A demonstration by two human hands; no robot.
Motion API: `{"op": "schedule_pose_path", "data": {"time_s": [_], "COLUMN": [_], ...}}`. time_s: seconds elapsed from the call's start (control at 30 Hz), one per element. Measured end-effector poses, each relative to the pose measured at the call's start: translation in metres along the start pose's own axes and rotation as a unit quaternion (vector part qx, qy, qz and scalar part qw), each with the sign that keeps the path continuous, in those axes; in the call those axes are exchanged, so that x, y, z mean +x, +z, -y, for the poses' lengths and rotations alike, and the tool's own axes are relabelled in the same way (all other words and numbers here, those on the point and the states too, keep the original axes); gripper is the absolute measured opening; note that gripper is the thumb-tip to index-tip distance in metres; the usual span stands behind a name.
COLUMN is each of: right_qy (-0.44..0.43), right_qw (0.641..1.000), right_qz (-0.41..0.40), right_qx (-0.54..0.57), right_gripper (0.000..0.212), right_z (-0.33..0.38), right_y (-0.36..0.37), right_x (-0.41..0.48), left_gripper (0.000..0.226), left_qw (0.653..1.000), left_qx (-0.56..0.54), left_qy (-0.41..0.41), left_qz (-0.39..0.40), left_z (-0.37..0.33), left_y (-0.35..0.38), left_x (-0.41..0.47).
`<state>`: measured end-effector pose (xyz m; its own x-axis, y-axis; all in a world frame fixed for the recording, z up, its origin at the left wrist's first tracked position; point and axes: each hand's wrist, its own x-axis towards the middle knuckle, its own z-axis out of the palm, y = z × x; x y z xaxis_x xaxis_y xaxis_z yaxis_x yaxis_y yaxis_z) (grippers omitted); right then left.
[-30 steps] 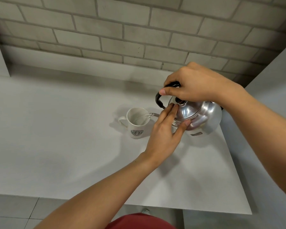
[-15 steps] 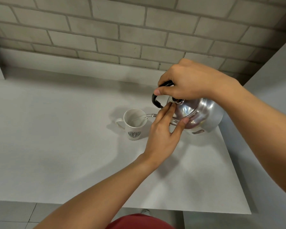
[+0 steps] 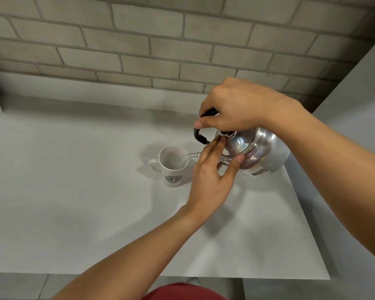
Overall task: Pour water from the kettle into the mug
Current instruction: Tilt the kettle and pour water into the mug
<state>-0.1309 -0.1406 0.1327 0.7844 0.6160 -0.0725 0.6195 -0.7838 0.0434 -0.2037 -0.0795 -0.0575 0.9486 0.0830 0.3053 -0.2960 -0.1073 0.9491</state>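
On the pale counter (image 3: 74, 191), close to its right edge, a white mug (image 3: 173, 165) stands upright with its handle turned away to the left, and a shiny steel kettle (image 3: 258, 152) hangs tipped over beside it, lifted clear of the surface. The right hand (image 3: 236, 107) is curled tight around the kettle's black handle (image 3: 198, 135), carrying the weight. The left hand (image 3: 212, 176) is not gripping anything: its fingers are stretched out and pressed flat against the lid (image 3: 236, 144), thumb against the body below (holding the lid in place, I would say). The kettle's axis leans leftward and down toward the mug, and a thin clear stream (image 3: 186, 158) arcs from the spout, mostly hidden behind the left fingers, over the near rim and into the cup. What matters now is that line from spout to mug mouth; the mug lies just left of the left fingertips, so any further tilt should keep the stream landing inside the rim. How full the mug is, I cannot tell.
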Motion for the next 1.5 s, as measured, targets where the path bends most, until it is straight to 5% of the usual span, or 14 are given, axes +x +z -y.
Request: {"op": "schedule_pose_path", "data": {"time_s": [1.5], "right_qy": [-0.007], "right_qw": [0.999], "right_qz": [0.006], "right_qx": [-0.036], "right_gripper": [0.037], "right_z": [0.002], "right_y": [-0.01], "right_x": [0.011], "left_gripper": [0.056], "left_qw": [0.998], "left_qx": [-0.041], "left_qy": [0.028], "left_qz": [-0.028], "left_z": [-0.019], "left_y": [-0.003], "left_x": [0.006]}}
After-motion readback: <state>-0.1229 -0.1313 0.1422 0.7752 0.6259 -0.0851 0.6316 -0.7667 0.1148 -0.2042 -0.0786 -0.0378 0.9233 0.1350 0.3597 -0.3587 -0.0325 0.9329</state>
